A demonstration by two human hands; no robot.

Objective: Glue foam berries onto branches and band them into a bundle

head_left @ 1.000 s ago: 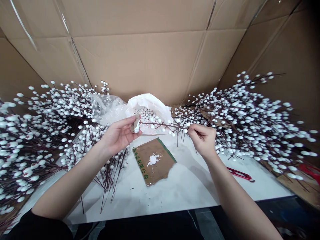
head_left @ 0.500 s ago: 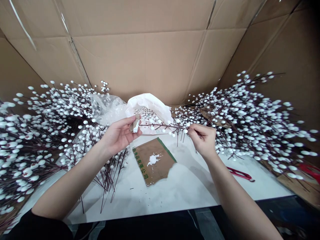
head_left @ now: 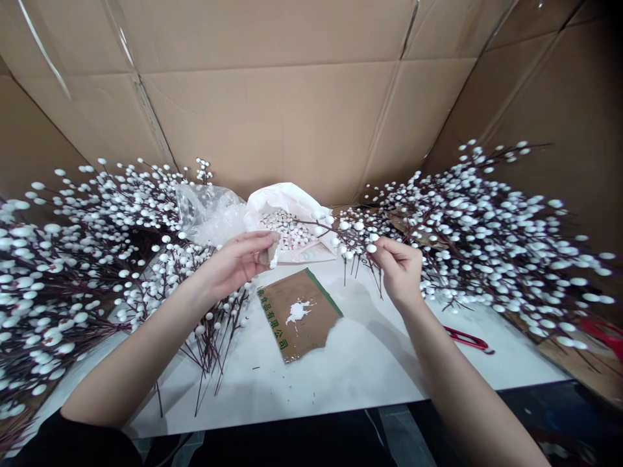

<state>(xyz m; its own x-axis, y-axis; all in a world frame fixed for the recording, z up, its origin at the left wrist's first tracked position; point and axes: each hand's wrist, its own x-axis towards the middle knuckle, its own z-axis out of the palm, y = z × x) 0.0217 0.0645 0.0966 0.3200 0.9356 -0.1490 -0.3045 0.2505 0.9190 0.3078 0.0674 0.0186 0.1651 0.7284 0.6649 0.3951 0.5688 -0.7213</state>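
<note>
Above the white tabletop (head_left: 360, 376), the berried twig (head_left: 335, 228) had just swung up, clear of the scrap (head_left: 266, 255).
The left hand (head_left: 238, 263) pinched the white-smeared scrap, fingertips nearly together; the right hand (head_left: 403, 267), fingers curled closed, gripped the twig, its far end before the open bag (head_left: 287, 192). That shift left the two pieces apart, over the cardboard (head_left: 311, 337) with its white blob (head_left: 298, 311).

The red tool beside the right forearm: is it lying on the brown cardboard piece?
No, the red tool lies on the white table, apart from the brown cardboard piece.
</note>
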